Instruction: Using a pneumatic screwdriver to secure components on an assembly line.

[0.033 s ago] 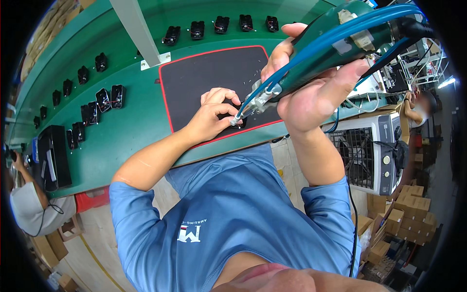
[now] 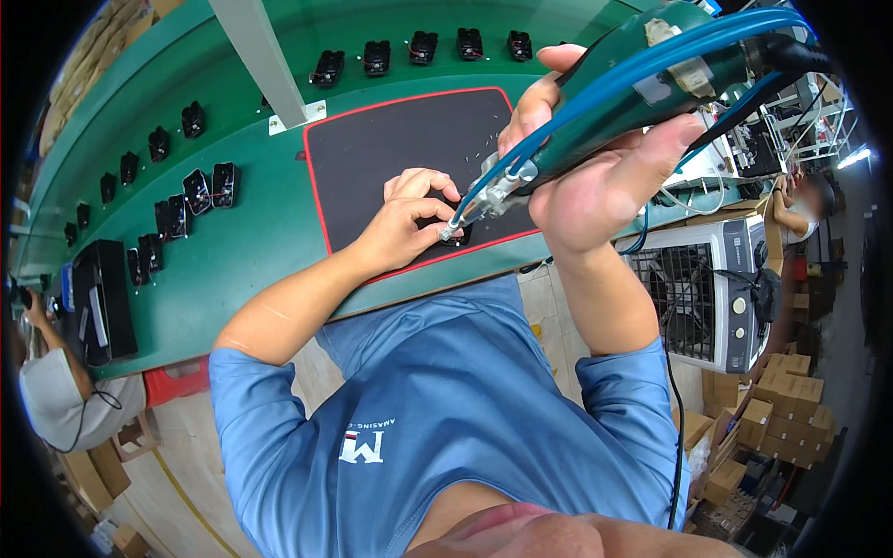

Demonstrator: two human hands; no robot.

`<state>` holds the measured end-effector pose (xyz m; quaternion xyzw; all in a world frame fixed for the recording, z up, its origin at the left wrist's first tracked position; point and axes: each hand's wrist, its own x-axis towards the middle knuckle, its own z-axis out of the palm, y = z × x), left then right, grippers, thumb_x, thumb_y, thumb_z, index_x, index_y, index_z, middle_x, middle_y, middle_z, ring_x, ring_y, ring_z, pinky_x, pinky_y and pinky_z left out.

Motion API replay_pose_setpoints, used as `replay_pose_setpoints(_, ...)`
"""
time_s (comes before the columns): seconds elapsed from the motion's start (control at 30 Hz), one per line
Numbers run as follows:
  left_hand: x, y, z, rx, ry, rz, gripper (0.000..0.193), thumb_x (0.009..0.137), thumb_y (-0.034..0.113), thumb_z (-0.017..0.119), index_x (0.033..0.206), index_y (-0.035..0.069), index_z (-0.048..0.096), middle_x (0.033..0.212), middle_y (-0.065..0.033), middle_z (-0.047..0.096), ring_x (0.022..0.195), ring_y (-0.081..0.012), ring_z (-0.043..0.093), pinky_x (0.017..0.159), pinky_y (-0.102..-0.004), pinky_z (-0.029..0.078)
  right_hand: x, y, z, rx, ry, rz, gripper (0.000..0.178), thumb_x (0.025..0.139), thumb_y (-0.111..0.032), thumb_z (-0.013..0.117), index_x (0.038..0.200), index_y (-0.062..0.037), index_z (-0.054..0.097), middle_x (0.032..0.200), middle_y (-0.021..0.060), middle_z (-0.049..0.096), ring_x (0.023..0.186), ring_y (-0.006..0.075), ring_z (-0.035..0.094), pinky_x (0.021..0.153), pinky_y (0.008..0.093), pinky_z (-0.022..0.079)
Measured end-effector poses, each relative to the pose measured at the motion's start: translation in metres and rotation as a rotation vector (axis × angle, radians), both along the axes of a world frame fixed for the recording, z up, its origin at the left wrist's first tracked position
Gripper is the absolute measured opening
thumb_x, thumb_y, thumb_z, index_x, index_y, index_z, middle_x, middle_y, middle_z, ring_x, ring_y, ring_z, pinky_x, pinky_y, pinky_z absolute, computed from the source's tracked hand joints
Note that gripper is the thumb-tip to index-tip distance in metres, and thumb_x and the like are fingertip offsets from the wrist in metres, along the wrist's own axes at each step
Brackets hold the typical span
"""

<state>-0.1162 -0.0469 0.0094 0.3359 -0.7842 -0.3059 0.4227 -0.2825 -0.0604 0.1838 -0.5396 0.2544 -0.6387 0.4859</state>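
My right hand (image 2: pixel 595 191) is wrapped around a thick green power screwdriver (image 2: pixel 609 121) with blue tubes running along it. Its metal nose slants down to the left, with the tip against a small black plastic housing (image 2: pixel 456 238) on the dark red-edged mat (image 2: pixel 391 130). With bent fingers and thumb, my left hand (image 2: pixel 409 214) grips this housing, close beside the tip. Fingers and tool cover most of the housing, so its details are hidden.
Similar black housings (image 2: pixel 377 58) stand in a row along the green bench's (image 2: pixel 251 251) back, with several more at left (image 2: pixel 197 191). A grey post (image 2: pixel 260 60) rises behind the mat. A black bin (image 2: pixel 104 298) is at far left, an air cooler (image 2: pixel 693 288) at right. People work at both sides.
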Motion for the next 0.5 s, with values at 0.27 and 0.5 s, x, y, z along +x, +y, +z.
replay_pose_setpoints(0.27,-0.0003,0.0009,0.0011,0.017,-0.018,0.001,0.012,0.077,0.014,0.083,0.087,0.014,0.078,0.115,0.0015,0.063,0.125,-0.0256,0.050,0.107,-0.0457,0.029,0.0021,-0.0035,-0.0009,-0.032,-0.002,-0.015,0.107,0.088,-0.090,0.014,0.119,0.0023,0.058,0.065,0.0076,0.057,0.053,0.0157,0.053,0.051,0.0306,0.048)
replay_pose_setpoints(0.5,0.0018,0.0003,0.0012,0.041,-0.022,-0.019,0.018,0.077,0.019,0.084,0.091,0.012,0.076,0.120,-0.0014,0.061,0.125,-0.0271,0.049,0.108,-0.0458,0.028,0.0007,-0.0017,-0.0060,-0.017,0.002,-0.031,0.106,0.088,-0.091,0.017,0.118,0.0023,0.059,0.065,0.0076,0.057,0.051,0.0154,0.052,0.050,0.0298,0.047)
